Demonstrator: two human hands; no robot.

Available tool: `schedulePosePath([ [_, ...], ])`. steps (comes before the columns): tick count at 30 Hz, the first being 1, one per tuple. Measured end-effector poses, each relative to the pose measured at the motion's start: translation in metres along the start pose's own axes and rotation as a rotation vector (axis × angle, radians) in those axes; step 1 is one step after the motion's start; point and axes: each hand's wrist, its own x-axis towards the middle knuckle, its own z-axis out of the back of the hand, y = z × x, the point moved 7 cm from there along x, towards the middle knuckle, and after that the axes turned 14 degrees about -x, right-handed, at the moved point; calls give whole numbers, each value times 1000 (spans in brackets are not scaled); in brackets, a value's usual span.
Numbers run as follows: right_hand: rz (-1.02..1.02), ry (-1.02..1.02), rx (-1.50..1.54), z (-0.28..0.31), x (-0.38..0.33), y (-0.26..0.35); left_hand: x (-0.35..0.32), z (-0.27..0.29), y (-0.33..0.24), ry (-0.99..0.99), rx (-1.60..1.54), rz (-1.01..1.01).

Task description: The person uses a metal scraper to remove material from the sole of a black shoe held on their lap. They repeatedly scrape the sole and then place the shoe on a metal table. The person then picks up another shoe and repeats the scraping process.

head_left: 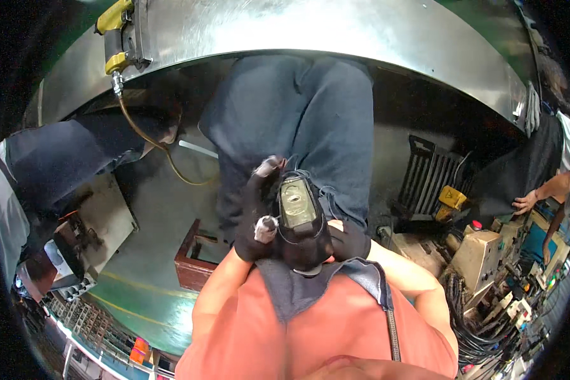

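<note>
My left hand (252, 212) wears a dark glove with whitish fingertips. Its thumb and a finger are spread apart above my lap, beside a black object with an olive-green, rounded rectangular panel (297, 201). Thin dark cords loop around that object; its kind is unclear. On the other side of it is my right hand (349, 240), also in a dark glove, close against the object's lower right. Most of the right hand's fingers are hidden or too dark to make out. Neither hand plainly grips the object.
A metal worktable (285, 28) curves ahead of my knees. At its left end sits a yellow and black air tool (114, 38) with a hose (147, 134). A brown wooden stool (196, 263) stands left; machinery (481, 259) and a co-worker's hand (525, 202) are right.
</note>
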Motion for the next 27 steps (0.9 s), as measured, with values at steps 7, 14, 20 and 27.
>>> schedulePosePath([
  [7,175,-169,-144,15,15,-8,-6,30,65,110,-186,330],
  [14,149,-149,-105,24,30,-12,-3,48,80,50,-548,544],
  [20,-922,39,585,73,57,-50,53,4,-16,-122,752,129],
  [27,-919,65,695,72,56,-107,49,25,34,-243,-30,359],
])
